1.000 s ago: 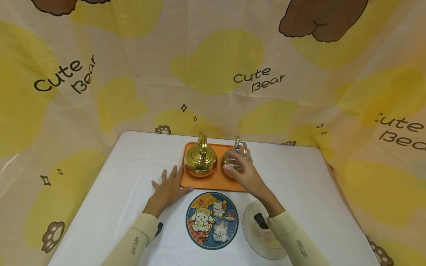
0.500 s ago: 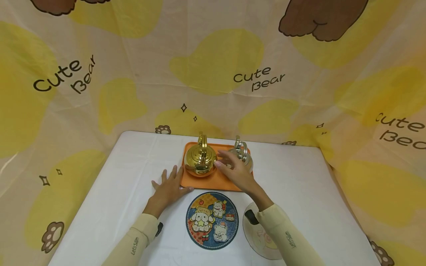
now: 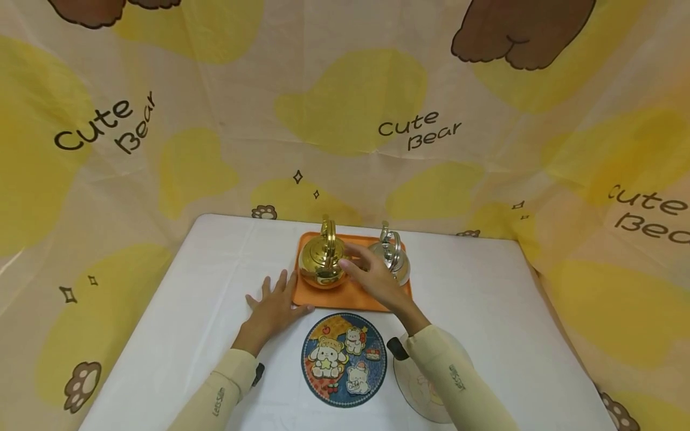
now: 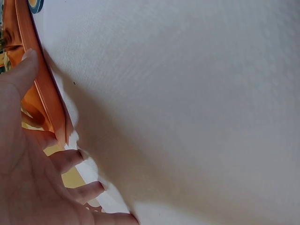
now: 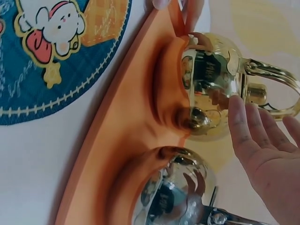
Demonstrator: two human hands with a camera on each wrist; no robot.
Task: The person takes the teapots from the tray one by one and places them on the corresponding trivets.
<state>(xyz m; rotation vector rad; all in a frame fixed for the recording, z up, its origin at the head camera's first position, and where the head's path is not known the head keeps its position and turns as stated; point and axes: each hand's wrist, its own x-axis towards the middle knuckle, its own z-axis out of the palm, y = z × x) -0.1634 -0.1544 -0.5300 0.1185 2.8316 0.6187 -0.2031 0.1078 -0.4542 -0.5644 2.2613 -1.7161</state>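
Observation:
A gold teapot (image 3: 318,263) and a silver teapot (image 3: 400,268) stand side by side on an orange tray (image 3: 334,299). My right hand (image 3: 377,281) hovers between them, its fingertips close to the right side of the gold one. The right wrist view shows the straight fingers (image 5: 258,140) beside the gold teapot's lid knob; contact cannot be made out. My left hand (image 3: 272,314) lies with spread fingers at the tray's front left corner. In the left wrist view its thumb rests along the tray's rim (image 4: 42,84).
In front of the tray lies a round blue mat (image 3: 345,395) with cartoon animals. To its right is a pale round mat (image 3: 415,389), partly covered by the right sleeve (image 3: 458,383). A printed yellow cloth (image 3: 345,108) hangs behind the white table (image 3: 215,251).
My right hand has moved left, from in front of the silver teapot to the side of the gold one. The left hand, teapots and tray stay in place.

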